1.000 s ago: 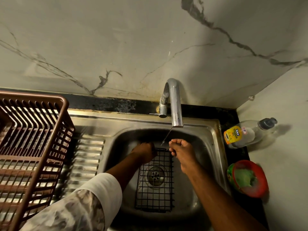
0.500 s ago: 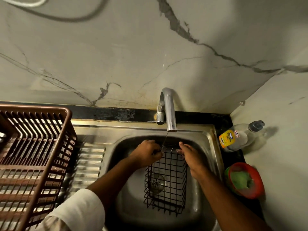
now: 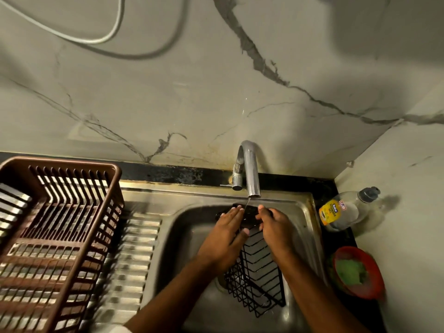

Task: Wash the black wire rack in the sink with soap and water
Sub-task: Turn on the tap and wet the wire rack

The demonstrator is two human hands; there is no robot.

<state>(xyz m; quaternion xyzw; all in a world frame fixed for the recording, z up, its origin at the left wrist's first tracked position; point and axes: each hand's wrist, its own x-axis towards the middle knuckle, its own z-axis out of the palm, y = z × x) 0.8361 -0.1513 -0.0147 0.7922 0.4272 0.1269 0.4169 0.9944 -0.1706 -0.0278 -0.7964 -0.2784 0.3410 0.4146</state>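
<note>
Here, scanning rightward from the brown slatted plastic dish basket [image 3: 55, 227], I see my left hand [image 3: 224, 239] lying flat with straight fingers against the black wire rack [image 3: 254, 272], tilted up in the steel sink [image 3: 182, 236]. My right hand [image 3: 274, 227] curls round its top edge under the chrome tap's [image 3: 249, 171] thin stream. I judge the wet wire could slip and clatter down, or splash toward the clear dish-soap bottle [image 3: 346, 209].

Single head-worn view, steeply downward over the sink [image 3: 305, 236]
</note>
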